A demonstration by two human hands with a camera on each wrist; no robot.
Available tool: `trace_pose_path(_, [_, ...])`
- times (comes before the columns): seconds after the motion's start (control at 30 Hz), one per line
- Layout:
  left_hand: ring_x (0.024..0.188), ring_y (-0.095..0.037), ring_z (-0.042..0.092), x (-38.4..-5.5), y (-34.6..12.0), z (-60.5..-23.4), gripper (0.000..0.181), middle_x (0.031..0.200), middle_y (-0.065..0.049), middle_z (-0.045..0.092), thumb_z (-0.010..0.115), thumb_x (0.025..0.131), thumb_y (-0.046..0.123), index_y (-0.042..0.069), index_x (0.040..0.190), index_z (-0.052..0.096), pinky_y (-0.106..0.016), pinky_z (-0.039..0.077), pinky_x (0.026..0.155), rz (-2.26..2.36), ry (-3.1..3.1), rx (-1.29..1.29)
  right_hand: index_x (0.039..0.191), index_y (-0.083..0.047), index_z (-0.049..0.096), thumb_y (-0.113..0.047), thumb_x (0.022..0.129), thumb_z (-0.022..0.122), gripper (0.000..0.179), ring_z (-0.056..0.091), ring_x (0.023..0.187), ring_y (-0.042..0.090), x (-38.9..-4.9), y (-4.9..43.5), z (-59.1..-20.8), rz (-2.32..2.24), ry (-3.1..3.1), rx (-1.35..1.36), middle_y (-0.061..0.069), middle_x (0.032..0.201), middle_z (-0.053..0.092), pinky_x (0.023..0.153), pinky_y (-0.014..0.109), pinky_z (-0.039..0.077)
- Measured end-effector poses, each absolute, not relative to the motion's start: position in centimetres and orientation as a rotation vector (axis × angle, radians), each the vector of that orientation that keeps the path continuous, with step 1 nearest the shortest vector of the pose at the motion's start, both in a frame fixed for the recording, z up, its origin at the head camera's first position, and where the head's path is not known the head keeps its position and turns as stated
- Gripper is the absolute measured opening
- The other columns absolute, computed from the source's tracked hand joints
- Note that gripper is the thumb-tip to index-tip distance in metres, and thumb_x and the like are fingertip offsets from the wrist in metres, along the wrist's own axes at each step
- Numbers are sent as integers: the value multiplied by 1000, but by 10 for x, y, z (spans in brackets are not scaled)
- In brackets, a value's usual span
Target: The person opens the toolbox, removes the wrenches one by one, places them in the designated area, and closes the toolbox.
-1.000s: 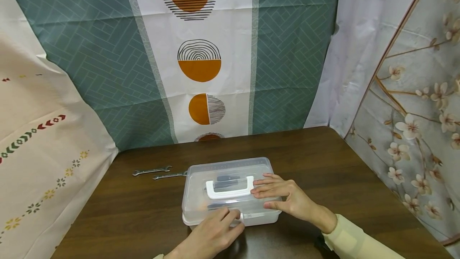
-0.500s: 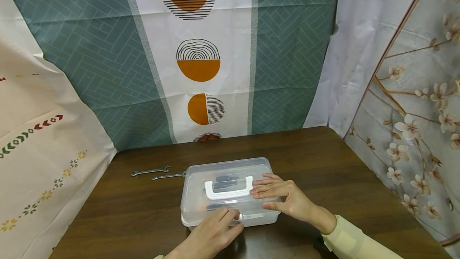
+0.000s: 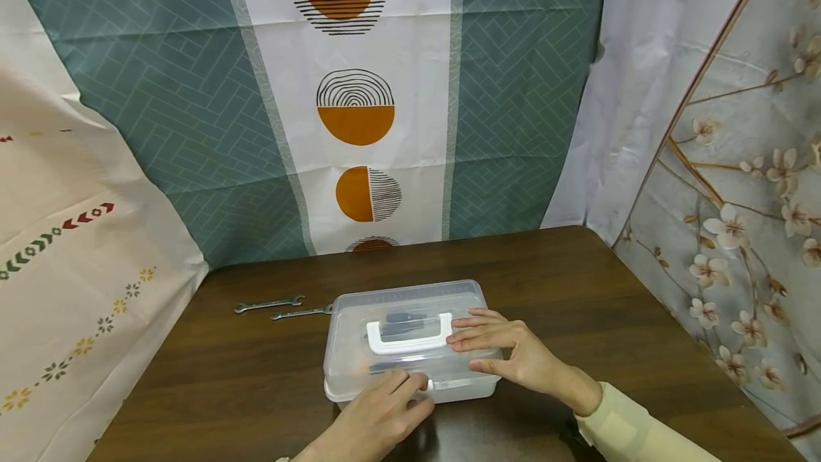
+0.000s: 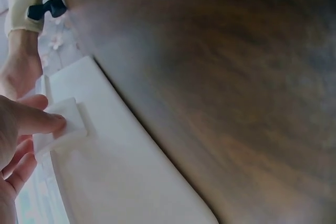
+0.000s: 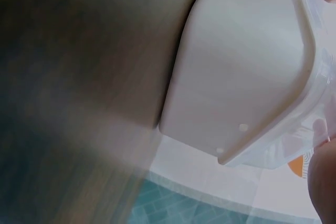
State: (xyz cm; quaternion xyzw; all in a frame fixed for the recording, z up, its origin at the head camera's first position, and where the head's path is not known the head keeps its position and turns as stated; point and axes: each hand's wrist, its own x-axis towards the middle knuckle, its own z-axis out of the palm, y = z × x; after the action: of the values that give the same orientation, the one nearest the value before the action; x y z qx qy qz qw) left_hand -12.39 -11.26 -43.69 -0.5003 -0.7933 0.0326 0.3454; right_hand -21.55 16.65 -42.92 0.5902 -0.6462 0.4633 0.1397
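Note:
A clear-lidded plastic storage box (image 3: 349, 337) with a white carry handle (image 3: 410, 346) sits on the table, its lid down. Dark tools show dimly through the lid. At the box's front, my left hand (image 3: 381, 408) pinches the white latch (image 4: 75, 119); the thumb lies on the latch's face and the other fingers are over the lid's edge. My right hand (image 3: 507, 351) rests on the right side of the lid with fingers extended, their tips beside the handle's right end. In the right wrist view, the box's white side wall (image 5: 247, 66) faces the camera.
Two open-end wrenches, a rear wrench (image 3: 269, 304) and a front wrench (image 3: 298, 315), lie left of the box; the front one reaches the box's edge. The dark wooden table (image 3: 577, 284) is bordered by hanging patterned cloths (image 3: 519, 127) at the back and sides.

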Motion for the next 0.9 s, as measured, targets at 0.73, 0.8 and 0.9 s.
trace_pose_path(0.73, [94, -13, 58, -119, -114, -432, 39, 103, 3, 63, 35, 110, 11, 20, 97, 70, -28, 51, 86, 118, -2000, -1325, 126, -4, 74, 8, 84, 78, 44, 59, 131, 30, -214, 167, -429, 1383, -1922, 1692, 8, 128, 73, 124, 32, 26])
trace_pose_path(0.8, [94, -13, 59, -119, -115, -431, 43, 103, 4, 63, 31, 112, 13, 21, 97, 71, -28, 51, 85, 110, -1989, -1326, 127, -4, 74, 8, 85, 78, 44, 59, 132, 30, -214, 168, -428, 1394, -1937, 1691, 8, 128, 73, 124, 31, 25])
trace_pose_path(0.9, [94, -12, 60, -119, -114, -428, 41, 101, 5, 64, 33, 111, 14, 21, 97, 71, -27, 52, 84, 69, -1981, -1330, 127, -5, 74, 7, 86, 77, 43, 58, 133, 30, -214, 169, -426, 1405, -1958, 1693, 8, 129, 72, 124, 31, 24])
